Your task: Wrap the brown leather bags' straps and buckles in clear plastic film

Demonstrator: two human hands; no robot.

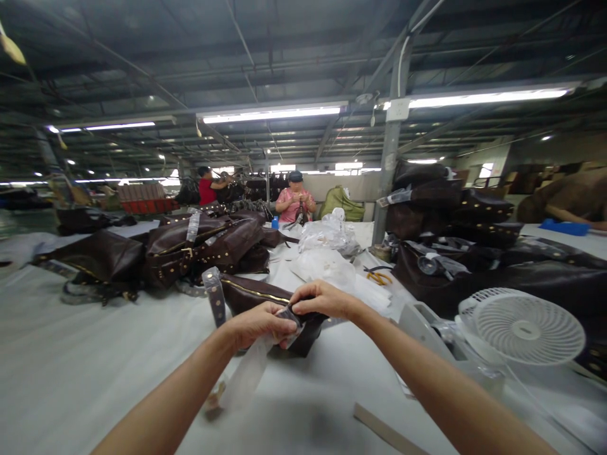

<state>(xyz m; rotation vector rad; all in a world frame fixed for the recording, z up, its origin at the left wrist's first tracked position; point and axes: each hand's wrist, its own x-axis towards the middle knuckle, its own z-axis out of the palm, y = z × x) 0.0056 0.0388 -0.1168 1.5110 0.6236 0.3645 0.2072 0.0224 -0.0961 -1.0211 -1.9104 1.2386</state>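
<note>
A dark brown leather handbag [251, 292] with a gold zipper lies on the white table in front of me. At its right end, my left hand [265, 323] pinches a piece of clear plastic wrap [290, 322] over a dark part of the bag. My right hand [325, 299] is closed on the bag's edge beside the zipper end, its fingertips close to the left thumb. A studded strap [215, 296] in clear wrap stands up at the bag's left end. Below the left hand hangs a whitish translucent strip [249, 373].
Brown studded bags are piled at left [208, 243] and right [427, 202]. A white fan [528, 325] stands at the right. Yellow-handled scissors [379, 278] lie near crumpled plastic [327, 237]. Across the table sits a person in pink [296, 201]. A flat strip [386, 433] lies near me.
</note>
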